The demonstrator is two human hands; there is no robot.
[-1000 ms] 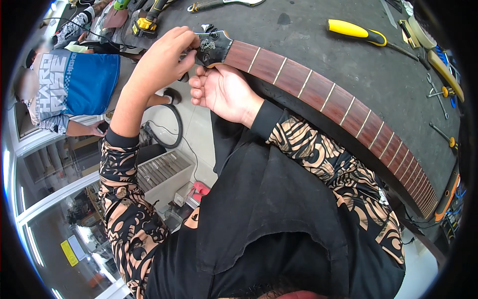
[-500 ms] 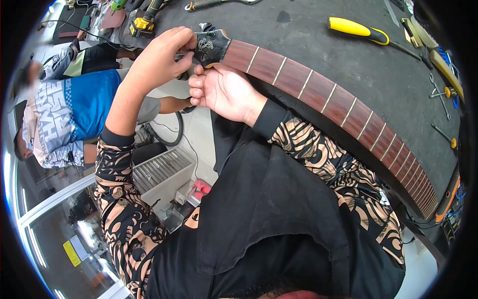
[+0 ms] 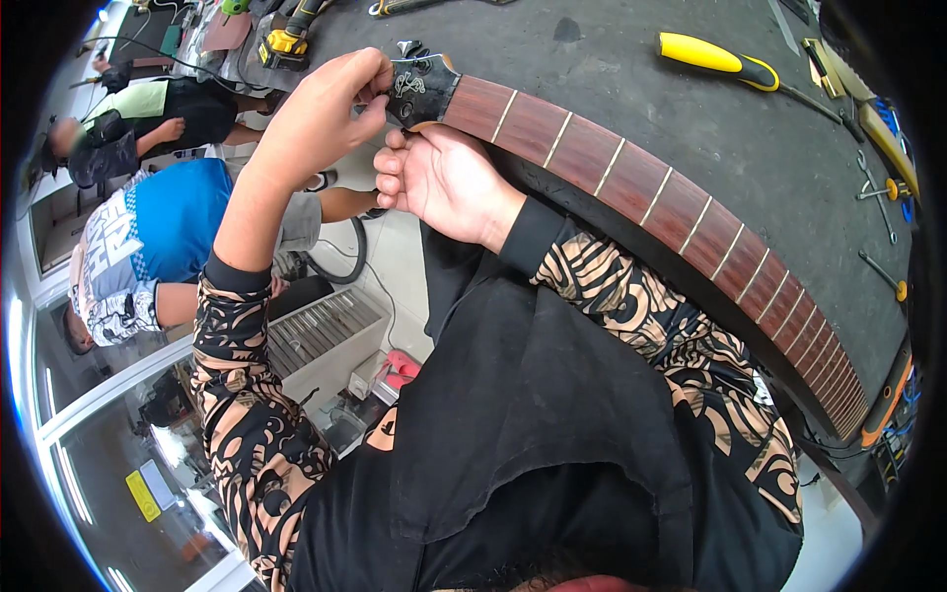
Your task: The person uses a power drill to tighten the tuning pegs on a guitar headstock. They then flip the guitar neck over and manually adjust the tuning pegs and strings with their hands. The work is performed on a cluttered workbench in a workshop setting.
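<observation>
A guitar neck (image 3: 641, 187) with a reddish-brown fretboard and pale frets curves across the bench from upper middle to lower right. Its black headstock (image 3: 419, 87) bears a light ornament and tuner holes; a metal tuning peg (image 3: 409, 47) sticks out at the far edge. My left hand (image 3: 340, 104) is at the headstock's left end, fingers bent and closed; what they pinch is hidden. Palm up, my right hand (image 3: 449, 187) lies against the headstock's near edge with curled fingers. Whatever its fingertips grip there cannot be made out.
A yellow-handled screwdriver (image 3: 705, 54) lies on the dark bench (image 3: 592, 64). Beyond my left hand stands a yellow-black cordless drill (image 3: 286, 44). Hand tools, including an orange-handled one (image 3: 888, 395), line the right edge. Two other people, one in a blue shirt (image 3: 182, 212), are at left.
My hands and the neck stay almost in place, with the left hand shifting slightly. At left, the person in blue has moved lower in view and the other person's upper body shows more.
</observation>
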